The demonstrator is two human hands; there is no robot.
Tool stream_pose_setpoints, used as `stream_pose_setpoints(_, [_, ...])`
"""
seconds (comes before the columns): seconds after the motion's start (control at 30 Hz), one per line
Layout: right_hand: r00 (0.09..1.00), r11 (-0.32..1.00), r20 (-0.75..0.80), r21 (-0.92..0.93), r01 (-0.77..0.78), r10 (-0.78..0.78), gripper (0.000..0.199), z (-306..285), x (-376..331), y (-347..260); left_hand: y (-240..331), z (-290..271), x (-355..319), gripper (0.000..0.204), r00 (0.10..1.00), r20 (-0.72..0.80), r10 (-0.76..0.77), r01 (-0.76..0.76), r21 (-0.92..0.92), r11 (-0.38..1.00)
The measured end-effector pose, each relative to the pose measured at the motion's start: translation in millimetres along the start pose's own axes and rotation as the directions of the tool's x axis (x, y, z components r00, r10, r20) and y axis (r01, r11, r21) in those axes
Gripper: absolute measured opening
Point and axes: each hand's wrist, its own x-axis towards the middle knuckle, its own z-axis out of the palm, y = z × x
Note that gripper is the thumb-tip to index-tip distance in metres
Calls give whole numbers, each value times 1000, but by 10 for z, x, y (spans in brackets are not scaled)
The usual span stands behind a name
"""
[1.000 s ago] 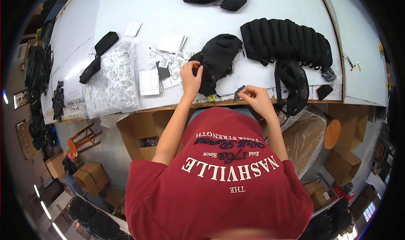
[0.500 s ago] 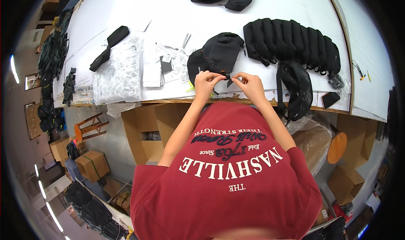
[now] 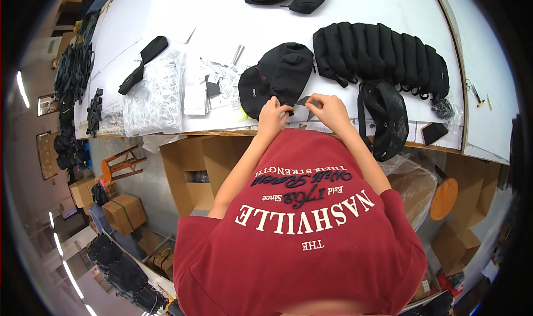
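While the black bag (image 3: 291, 66) lies on the desk (image 3: 211, 16), the left hand (image 3: 273, 117) pinches its near edge; the right hand (image 3: 327, 110) pinches a dark grey card (image 3: 302, 100) just right of the bag. A loose right grip could drop the card. The mesh pouch (image 3: 390, 119), right of the bag, could obstruct the right forearm. Loose tags (image 3: 226, 76) left of the bag could be scattered by a leftward sweep.

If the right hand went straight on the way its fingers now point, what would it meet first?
Most likely the black bag, just up and left of the right hand, with the dark tag at its fingertips leading; depth is unclear.
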Motion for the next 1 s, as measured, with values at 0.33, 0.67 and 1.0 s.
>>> stream_pose_setpoints(0.33, [994, 994, -59, 48, 96, -93, 10, -9, -92, -233, 477, -517, 137, 7, 931, -196, -309, 147, -575, 805])
stream_pose_setpoints(0.67, [942, 948, -155, 67, 312, -299, 11, 106, -162, -173, 369, -564, 84, 11, 941, 81, -328, 292, -682, 671])
stream_pose_setpoints(1.0, [986, 628, 128, 777, -36, -102, 12, -188, -403, -374, 792, -1007, 127, 2, 950, -84, -302, 66, -888, 456])
